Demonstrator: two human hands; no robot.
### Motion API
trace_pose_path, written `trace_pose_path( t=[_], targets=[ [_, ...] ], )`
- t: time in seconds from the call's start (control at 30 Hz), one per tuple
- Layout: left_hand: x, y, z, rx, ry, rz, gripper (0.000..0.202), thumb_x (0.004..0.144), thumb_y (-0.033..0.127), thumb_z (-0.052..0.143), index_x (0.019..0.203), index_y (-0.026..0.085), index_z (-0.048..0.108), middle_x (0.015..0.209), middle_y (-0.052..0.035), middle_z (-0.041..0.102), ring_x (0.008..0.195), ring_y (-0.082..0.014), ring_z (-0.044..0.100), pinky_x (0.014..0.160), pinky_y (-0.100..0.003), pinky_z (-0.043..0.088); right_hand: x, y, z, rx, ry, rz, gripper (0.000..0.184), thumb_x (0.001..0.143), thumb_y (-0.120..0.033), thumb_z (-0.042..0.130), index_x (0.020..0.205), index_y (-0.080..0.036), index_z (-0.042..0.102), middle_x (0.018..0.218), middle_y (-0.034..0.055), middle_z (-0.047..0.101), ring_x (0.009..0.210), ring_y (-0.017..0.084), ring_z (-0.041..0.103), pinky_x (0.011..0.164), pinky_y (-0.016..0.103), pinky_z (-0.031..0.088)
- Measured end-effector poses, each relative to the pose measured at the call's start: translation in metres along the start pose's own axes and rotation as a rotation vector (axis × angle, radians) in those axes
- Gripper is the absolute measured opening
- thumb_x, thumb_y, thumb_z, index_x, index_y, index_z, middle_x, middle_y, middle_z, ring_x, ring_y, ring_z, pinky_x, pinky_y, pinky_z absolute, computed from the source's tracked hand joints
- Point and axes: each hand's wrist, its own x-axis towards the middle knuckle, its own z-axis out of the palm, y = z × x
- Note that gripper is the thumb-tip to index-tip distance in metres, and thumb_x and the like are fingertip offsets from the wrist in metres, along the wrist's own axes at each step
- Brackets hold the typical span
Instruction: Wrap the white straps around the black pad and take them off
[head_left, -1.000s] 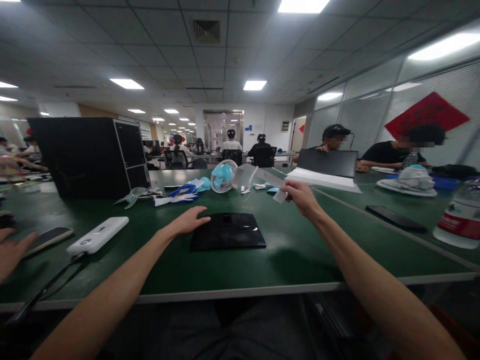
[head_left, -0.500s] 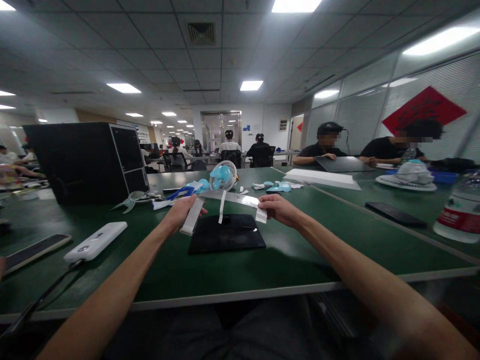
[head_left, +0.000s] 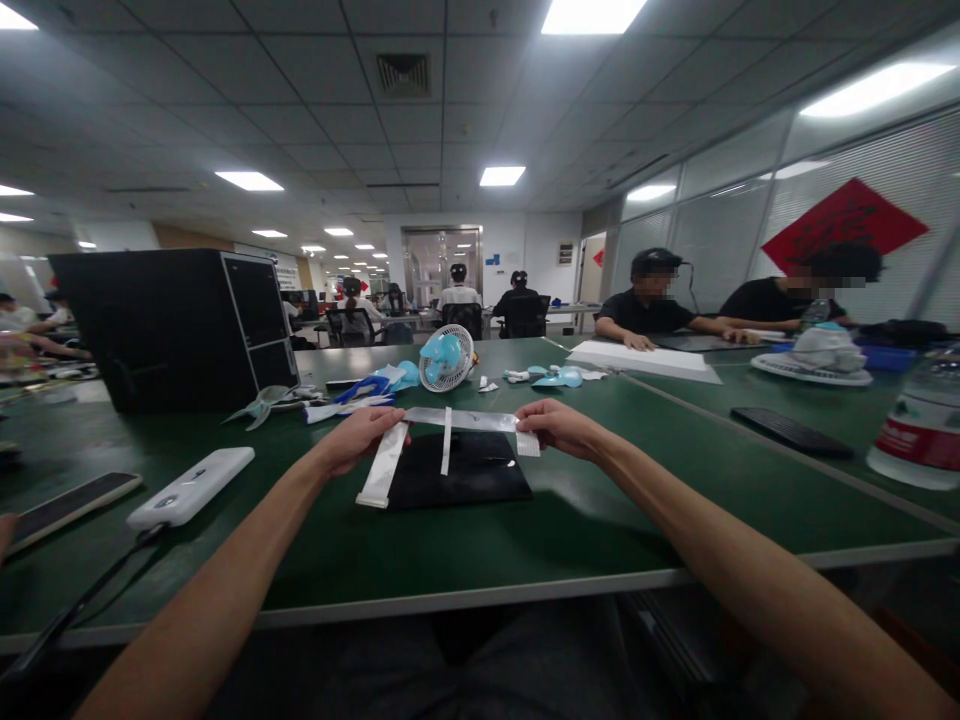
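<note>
Your left hand and right hand are holding a translucent strip level between them, each with its thumb and fingers closing narrowly on one end. The strip is looking thin, smooth and shiny, like flexible plastic film. It is spanning the space above the back edge of a black panel, a flat, thin, roughly rectangular piece lying on the table and showing one small bright glint.

Three white pieces are hanging from the strip: a long, flat band slanting down by your left hand, a narrow tail dropping near the middle, and a short, finely ridged tab beside your right fingers. Whether the long band is touching the panel, you cannot tell from this angle.

The tabletop is smooth, dark green and pale-edged. Beyond the strip, a small fan is leaning back, its round white grille framing glossy light-blue blades. Blue-and-white gloves are lying crumpled to its left. Nearer your left forearm, a rounded white power bank is resting beside a flat smartphone. At far right, a clear bottle is wearing a red label.
</note>
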Motion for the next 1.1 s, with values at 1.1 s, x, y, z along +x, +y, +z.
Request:
trace_pose_path(
  t=[1.1],
  targets=[
    [0.006,-0.026,-0.002,0.540,-0.326,-0.302,0.046,0.059,0.062,0.066,0.052,0.018,0.052,0.043,0.0057,0.043,0.037,-0.0069,0.034,0.037,-0.021,0.024,0.006,0.018,0.016,-0.764,-0.092,0.133,0.026,0.069,-0.038,0.062,0.079,-0.013,0.066,0.063,0.0001,0.058,0.052,0.010,0.046,0.046,0.022,0.034]
  ],
)
